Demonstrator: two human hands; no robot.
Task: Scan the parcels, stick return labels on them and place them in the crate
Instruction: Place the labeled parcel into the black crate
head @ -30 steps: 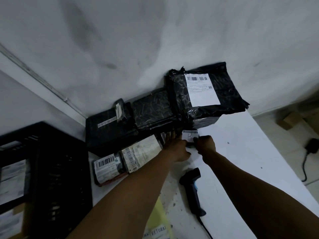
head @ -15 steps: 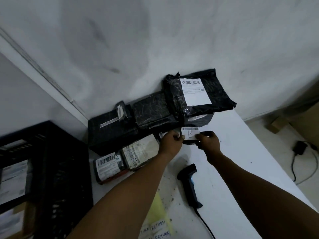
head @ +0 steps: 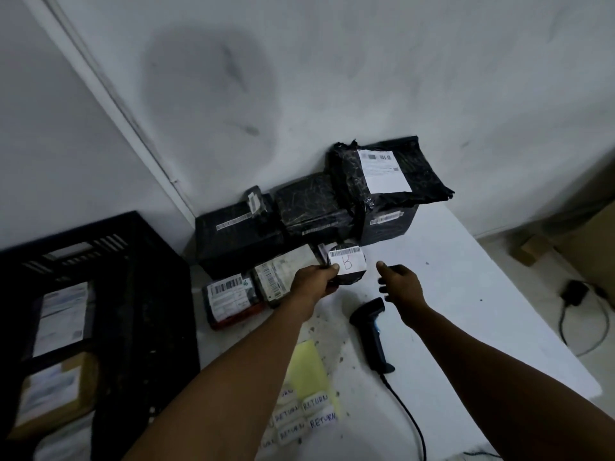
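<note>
Left hand [head: 312,281] grip pinches the small parcel [head: 347,266]; right hand [head: 401,285] grip seemingly loose, holding nothing.

Worn on the head, looking forward and steeply down from above across both forearms onto the near white table [head: 449,277], with the black slatted plastic crate [head: 139,294] at lower left, the grey plaster wall [head: 332,78] filling the upper half, close, wide-angle, no second view.
</note>
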